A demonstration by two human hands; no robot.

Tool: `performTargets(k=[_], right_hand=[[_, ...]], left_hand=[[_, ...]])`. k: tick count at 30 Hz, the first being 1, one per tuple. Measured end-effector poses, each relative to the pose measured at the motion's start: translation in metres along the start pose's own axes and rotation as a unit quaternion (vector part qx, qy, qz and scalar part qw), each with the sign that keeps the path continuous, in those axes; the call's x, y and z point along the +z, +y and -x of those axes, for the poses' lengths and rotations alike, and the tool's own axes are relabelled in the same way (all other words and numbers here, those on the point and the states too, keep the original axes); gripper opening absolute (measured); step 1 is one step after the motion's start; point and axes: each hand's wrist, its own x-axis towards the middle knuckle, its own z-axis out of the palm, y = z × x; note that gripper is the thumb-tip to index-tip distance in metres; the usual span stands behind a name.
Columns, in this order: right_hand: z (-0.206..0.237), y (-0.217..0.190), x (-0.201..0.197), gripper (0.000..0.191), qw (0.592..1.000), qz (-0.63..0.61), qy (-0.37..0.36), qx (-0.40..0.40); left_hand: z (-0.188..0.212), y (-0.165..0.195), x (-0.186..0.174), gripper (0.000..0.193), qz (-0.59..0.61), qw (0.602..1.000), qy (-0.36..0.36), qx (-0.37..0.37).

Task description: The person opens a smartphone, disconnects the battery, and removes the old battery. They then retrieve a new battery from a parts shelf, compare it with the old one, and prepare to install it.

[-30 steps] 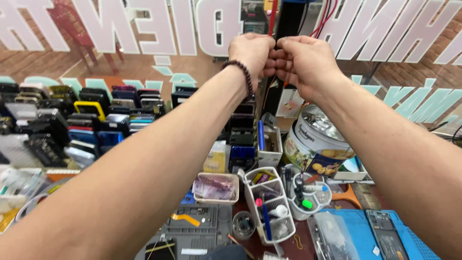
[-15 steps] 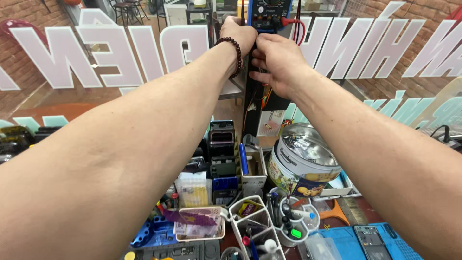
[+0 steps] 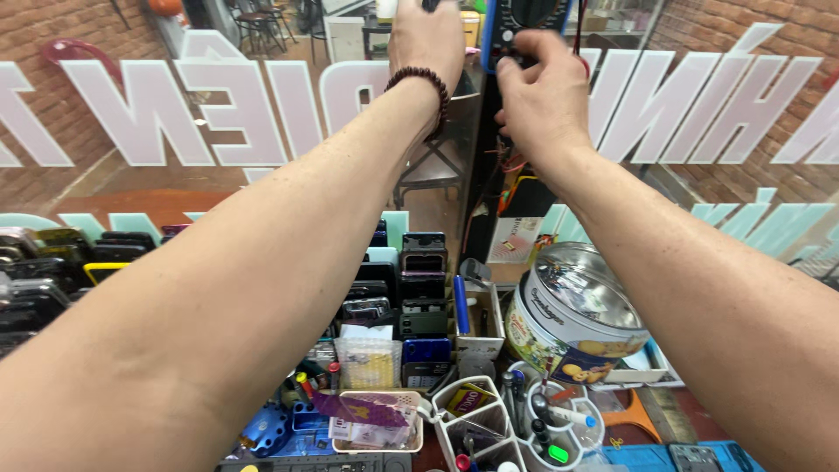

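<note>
Both hands now appear higher, at 12 o'clock: right hand (image 3: 544, 94) fingers pinch the blue multimeter (image 3: 523, 26) dial; left hand (image 3: 426, 39) fingers are hidden, grip unclear.

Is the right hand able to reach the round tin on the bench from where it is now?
Probably yes. The right hand is up at the blue meter, and the tin stands directly below the forearm with nothing over its lid. The fingers pinch at the meter's face, so they would have to let go first.
</note>
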Motion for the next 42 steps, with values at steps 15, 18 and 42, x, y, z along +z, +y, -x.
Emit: performTargets(k=[15, 18, 42], right_hand=[[-0.058, -0.005, -0.013, 0.027, 0.992, -0.027, 0.118, 0.020], [-0.065, -0.004, -0.008, 0.025, 0.989, -0.069, 0.120, 0.056], [-0.065, 0.015, -0.009, 0.034, 0.939, -0.309, 0.041, 0.144]], left_hand=[[0.060, 0.039, -0.033, 0.029, 0.215, 0.915, -0.285, -0.186], [0.063, 0.043, -0.035, 0.028, 0.213, 0.911, -0.295, -0.192], [0.018, 0.069, -0.012, 0.026, 0.265, 0.927, -0.266, -0.012]])
